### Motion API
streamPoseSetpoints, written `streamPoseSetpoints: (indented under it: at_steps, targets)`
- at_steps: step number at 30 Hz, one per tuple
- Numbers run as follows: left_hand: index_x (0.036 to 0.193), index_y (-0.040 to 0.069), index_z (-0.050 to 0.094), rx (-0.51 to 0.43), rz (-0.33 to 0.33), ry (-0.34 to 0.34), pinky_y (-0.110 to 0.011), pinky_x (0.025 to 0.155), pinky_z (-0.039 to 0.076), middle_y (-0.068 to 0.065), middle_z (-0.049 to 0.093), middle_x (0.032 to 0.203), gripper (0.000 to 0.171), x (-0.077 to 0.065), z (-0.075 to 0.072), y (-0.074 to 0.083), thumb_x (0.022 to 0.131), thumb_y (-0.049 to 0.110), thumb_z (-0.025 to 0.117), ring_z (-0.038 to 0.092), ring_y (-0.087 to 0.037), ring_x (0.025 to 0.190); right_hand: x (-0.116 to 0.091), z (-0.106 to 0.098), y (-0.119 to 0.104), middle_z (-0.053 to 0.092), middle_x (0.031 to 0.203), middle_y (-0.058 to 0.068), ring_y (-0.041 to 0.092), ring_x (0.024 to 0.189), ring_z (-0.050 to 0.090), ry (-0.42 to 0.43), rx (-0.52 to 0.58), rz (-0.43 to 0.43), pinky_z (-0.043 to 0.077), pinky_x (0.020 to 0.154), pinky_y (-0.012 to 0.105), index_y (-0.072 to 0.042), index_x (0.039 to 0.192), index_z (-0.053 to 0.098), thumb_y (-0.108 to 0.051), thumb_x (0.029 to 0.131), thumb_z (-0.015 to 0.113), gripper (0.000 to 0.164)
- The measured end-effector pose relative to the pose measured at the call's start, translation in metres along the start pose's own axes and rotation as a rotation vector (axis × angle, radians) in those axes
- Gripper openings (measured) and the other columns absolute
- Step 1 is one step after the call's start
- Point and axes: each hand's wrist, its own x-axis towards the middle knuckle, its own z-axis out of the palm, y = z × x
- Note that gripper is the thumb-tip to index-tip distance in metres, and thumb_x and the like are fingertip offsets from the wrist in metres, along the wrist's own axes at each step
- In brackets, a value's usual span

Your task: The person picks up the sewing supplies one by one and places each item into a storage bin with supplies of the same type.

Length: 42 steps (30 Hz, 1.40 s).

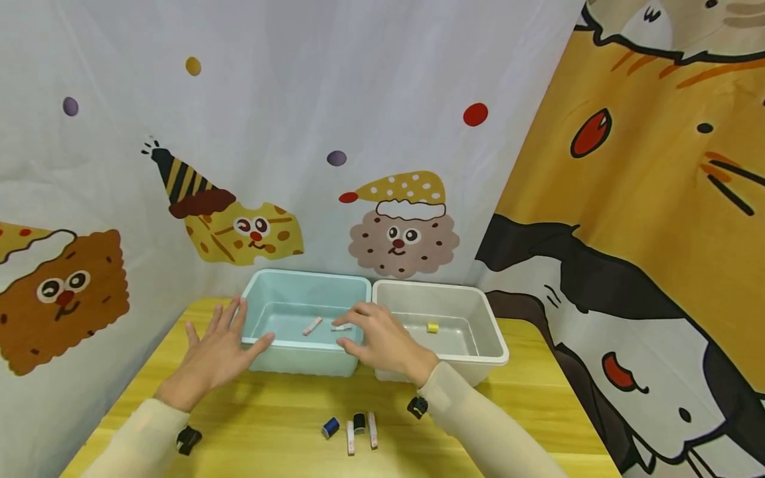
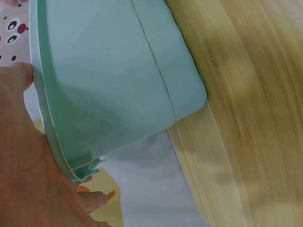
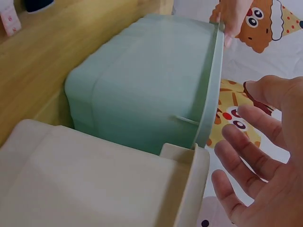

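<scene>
Our left hand (image 1: 209, 362) lies spread against the blue bin's (image 1: 299, 360) left rim; our right hand (image 1: 382, 335), loosely spread, empty, hovers over pink-marked strips (image 1: 312, 325) inside. Likely sorting; next calls for pinching thread spools (image 1: 331, 428) nearside of it.

Soft, even light fell on the table (image 1: 538, 392), casting faint, blurred shadows; the wrist views looked dimmer and slightly soft.

Slanted pinkish strip (image 1: 312, 326) and whitish strip (image 1: 340, 328) inside light-blue bin (image 1: 299, 360)
</scene>
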Motion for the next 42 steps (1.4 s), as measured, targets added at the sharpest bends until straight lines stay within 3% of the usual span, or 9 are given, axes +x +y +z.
streamPoseSetpoints:
  at_steps: [10, 18, 26, 35, 42]
  targets:
    - [0.186, -0.002, 0.009, 0.006, 0.002, 0.007, -0.102, 0.123, -0.010, -0.029, 0.006, 0.195, 0.122, -0.001, -0.003, 0.002, 0.111, 0.087, 0.046, 0.006, -0.066, 0.177, -0.025, 0.004, -0.005, 0.081, 0.137, -0.001, 0.018, 0.124, 0.077, 0.035, -0.009, -0.022, 0.065, 0.113, 0.043, -0.020, 0.140, 0.083, -0.034, 0.110, 0.084, 0.033]
    - [0.186, -0.002, 0.009, 0.007, 0.005, 0.005, -0.102, 0.123, -0.009, -0.030, 0.007, 0.195, 0.121, -0.001, -0.004, 0.004, 0.112, 0.086, 0.046, 0.007, -0.067, 0.176, -0.048, 0.004, -0.010, 0.080, 0.136, -0.004, 0.016, 0.127, 0.075, 0.023, -0.021, 0.007, 0.064, 0.113, 0.045, -0.023, 0.138, 0.084, -0.036, 0.108, 0.086, 0.033]
    - [0.186, -0.002, 0.007, -0.002, 0.000, -0.006, -0.103, 0.122, -0.012, -0.031, 0.004, 0.195, 0.122, 0.001, -0.003, 0.001, 0.111, 0.088, 0.044, 0.005, -0.069, 0.176, -0.064, 0.005, -0.013, 0.079, 0.139, -0.006, 0.015, 0.134, 0.072, 0.001, -0.039, -0.009, 0.058, 0.123, 0.048, -0.025, 0.141, 0.083, -0.037, 0.109, 0.085, 0.034]
    - [0.186, -0.002, 0.008, -0.004, 0.003, -0.002, -0.103, 0.123, -0.011, -0.030, 0.005, 0.195, 0.122, 0.000, -0.004, 0.003, 0.111, 0.087, 0.045, 0.005, -0.068, 0.176, -0.080, 0.012, -0.016, 0.078, 0.139, -0.009, 0.013, 0.130, 0.070, 0.026, -0.089, -0.054, 0.060, 0.115, 0.041, -0.028, 0.139, 0.082, -0.035, 0.106, 0.088, 0.035]
    - [0.186, -0.002, 0.008, -0.009, 0.006, 0.009, -0.102, 0.123, -0.009, -0.030, 0.005, 0.195, 0.122, -0.001, -0.004, 0.002, 0.111, 0.086, 0.047, 0.006, -0.068, 0.176, -0.096, 0.021, -0.017, 0.077, 0.139, -0.008, 0.012, 0.132, 0.072, -0.044, -0.070, -0.058, 0.060, 0.122, 0.045, -0.027, 0.144, 0.080, -0.037, 0.105, 0.088, 0.041]
